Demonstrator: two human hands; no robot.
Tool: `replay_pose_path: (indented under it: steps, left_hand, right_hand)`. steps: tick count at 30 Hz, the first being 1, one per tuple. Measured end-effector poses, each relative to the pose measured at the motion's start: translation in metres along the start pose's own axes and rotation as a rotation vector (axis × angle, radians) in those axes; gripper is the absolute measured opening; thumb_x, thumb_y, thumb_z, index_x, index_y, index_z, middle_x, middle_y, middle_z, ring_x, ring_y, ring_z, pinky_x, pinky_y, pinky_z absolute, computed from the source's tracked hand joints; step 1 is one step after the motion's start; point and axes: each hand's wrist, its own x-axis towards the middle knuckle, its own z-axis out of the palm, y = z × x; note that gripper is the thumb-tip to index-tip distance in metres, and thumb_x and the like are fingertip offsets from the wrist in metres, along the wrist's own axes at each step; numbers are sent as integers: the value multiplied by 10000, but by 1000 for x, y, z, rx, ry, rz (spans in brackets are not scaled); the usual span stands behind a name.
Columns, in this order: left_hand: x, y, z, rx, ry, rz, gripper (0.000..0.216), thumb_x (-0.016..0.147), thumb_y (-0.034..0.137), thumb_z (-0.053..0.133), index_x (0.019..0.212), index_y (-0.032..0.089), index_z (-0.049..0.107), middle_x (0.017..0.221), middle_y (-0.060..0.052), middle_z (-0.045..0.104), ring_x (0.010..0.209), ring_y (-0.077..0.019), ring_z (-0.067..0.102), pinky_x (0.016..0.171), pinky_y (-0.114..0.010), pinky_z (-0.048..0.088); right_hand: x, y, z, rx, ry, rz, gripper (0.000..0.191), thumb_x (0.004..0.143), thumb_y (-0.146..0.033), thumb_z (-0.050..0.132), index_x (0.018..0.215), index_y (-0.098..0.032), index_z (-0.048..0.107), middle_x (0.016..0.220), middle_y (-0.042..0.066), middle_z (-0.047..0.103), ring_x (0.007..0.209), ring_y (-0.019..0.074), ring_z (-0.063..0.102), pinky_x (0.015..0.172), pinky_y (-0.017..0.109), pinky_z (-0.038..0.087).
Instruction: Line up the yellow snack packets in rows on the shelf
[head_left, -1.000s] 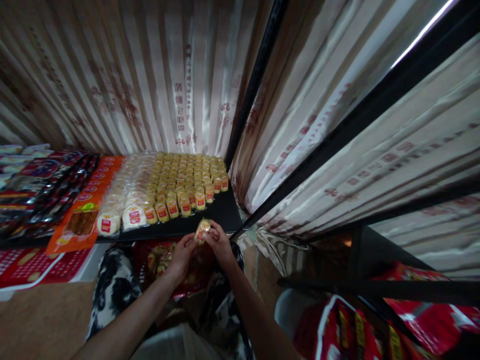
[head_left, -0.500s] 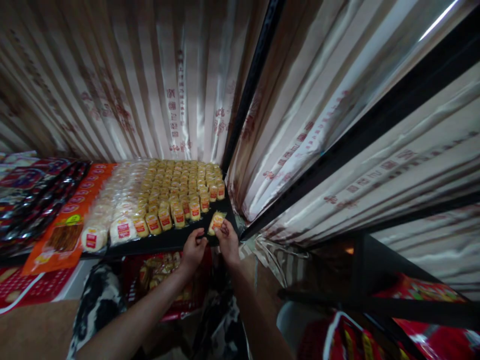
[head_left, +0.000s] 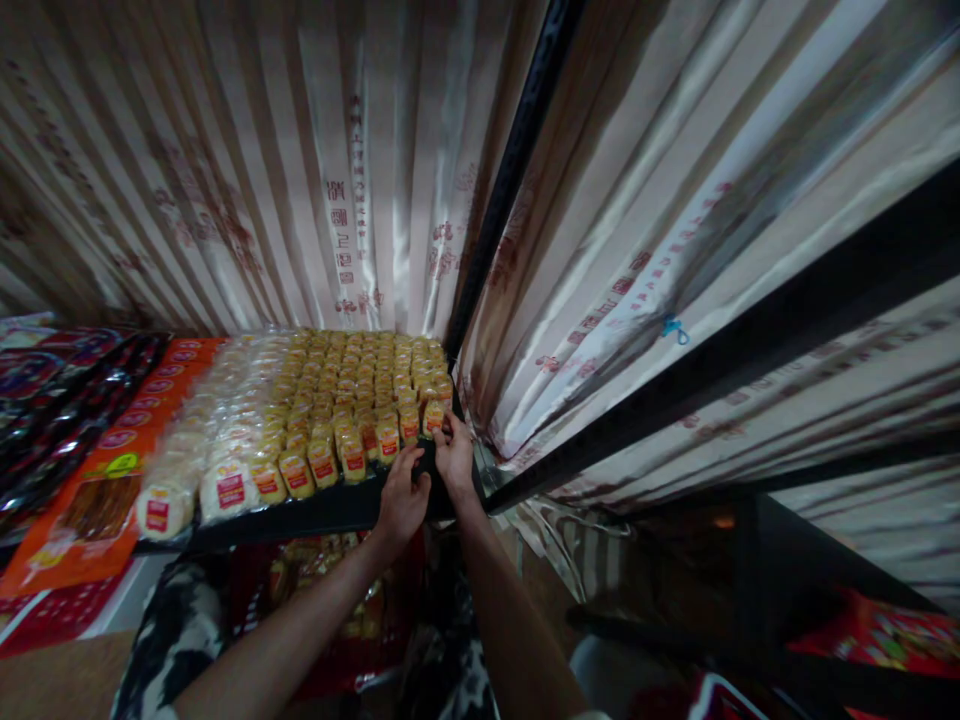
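Note:
My right hand (head_left: pixel 454 456) reaches over the front right corner of a black shelf (head_left: pixel 330 510). Its fingertips press on a small yellow wrapped snack (head_left: pixel 433 416) at the right end of the front row. My left hand (head_left: pixel 403 496) rests beside it on the shelf edge, fingers curled, with nothing visible in it. Rows of the same yellow snack packs (head_left: pixel 352 390) with red labels fill the shelf behind both hands.
Round white wrapped cakes (head_left: pixel 196 470) lie left of the yellow packs, then orange packets (head_left: pixel 112 470) and dark packets (head_left: pixel 52 400). Striped printed curtains (head_left: pixel 300 180) hang behind. A black post (head_left: pixel 517 170) and slanted black rails (head_left: pixel 675 380) stand to the right. Red bags (head_left: pixel 885 635) lie at lower right.
Both hands have moved forward from over my lap to the shelf. The yellow snack I held now stands at the right end of the front row.

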Motion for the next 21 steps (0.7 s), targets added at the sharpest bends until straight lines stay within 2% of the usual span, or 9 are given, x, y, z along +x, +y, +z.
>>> replay_pose_path:
  steps: [8, 12, 21]
  left_hand:
    - [2, -27, 7, 4, 69, 160, 352, 776, 128, 449, 1105, 189, 556, 1262, -98, 545, 1173, -193, 516, 1012, -404, 420]
    - [3, -34, 11, 24, 93, 231, 364, 772, 121, 442, 1115, 186, 547, 1263, -105, 546, 1196, -202, 499, 1024, -426, 406]
    - [9, -40, 8, 42, 76, 242, 417, 770, 121, 426, 1171, 168, 530, 1279, -114, 539, 1214, -208, 485, 1033, -421, 397]
  right_hand:
    - [3, -1, 9, -110, -18, -46, 475, 799, -264, 471, 1234, -82, 534, 1088, 166, 592, 942, 222, 600, 769, 322, 531]
    - [1, -2, 12, -76, -14, -80, 513, 814, -293, 468, 1296, -116, 475, 1131, 148, 579, 977, 206, 590, 748, 290, 540]
    - [4, 0, 21, -233, -8, -122, 424, 846, -280, 418, 1215, -121, 553, 1173, 149, 592, 1080, 232, 547, 908, 365, 465]
